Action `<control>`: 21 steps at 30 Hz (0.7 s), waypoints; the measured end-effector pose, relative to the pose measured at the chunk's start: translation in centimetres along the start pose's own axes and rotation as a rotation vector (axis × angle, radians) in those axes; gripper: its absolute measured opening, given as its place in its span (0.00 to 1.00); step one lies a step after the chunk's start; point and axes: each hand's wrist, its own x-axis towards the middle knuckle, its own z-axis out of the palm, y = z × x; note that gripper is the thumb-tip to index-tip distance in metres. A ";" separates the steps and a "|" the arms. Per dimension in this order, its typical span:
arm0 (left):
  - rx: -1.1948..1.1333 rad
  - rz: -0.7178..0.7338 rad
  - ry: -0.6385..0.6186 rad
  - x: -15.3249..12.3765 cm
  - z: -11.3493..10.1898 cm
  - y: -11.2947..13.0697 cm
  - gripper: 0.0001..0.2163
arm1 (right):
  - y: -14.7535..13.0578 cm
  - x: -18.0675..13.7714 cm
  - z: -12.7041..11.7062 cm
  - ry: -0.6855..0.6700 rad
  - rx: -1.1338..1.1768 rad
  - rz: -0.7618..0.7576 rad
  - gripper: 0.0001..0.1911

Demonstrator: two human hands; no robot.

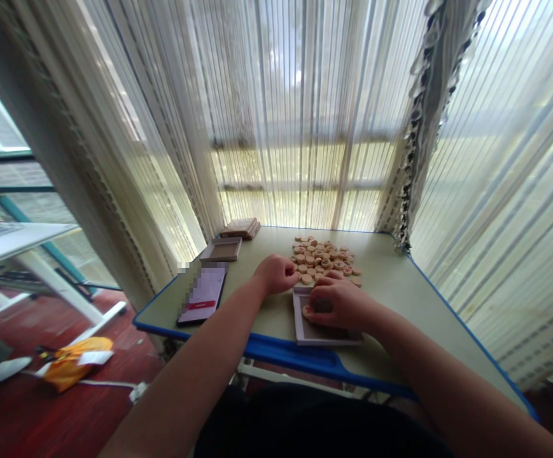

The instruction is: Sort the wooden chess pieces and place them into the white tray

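My right hand (338, 300) reaches into a shallow open box (300, 327) near the table's front edge. Its fingers pinch a round wooden Chinese chess piece (307, 311) with a red mark, low over the box's left side. Beyond the box lies a heap of similar wooden pieces (309, 259), some with red or dark marks. My left hand (276, 273) is closed at the heap's left edge, its fingers curled. Whatever it holds, if anything, is hidden by the fingers.
A tablet or phone (205, 292) with a lit screen lies on the table's left side. Behind it are a second shallow tray (221, 249) and a folded board (240, 228). Sheer curtains (295, 127) hang behind the table. An orange bag (78, 362) is on the floor.
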 end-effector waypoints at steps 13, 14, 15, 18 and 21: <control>-0.333 -0.107 -0.280 0.1 -0.4 0.3 0.13 | 0.3 0.2 0.5 0.089 0.018 0.024 0.08; -0.399 -0.134 -0.351 0.2 -0.4 0.2 0.12 | 0.3 0.2 0.5 0.089 0.015 0.029 0.08; -0.455 -0.156 -0.410 0.2 -0.5 0.2 0.11 | 0.3 0.2 0.4 0.082 0.010 0.034 0.08; -0.554 -0.191 -0.492 0.2 -0.7 0.1 0.09 | 0.4 0.1 0.2 0.048 0.006 0.046 0.10; -0.612 -0.166 -0.516 0.3 -0.8 0.0 0.11 | 0.4 0.2 0.2 0.043 0.013 0.052 0.11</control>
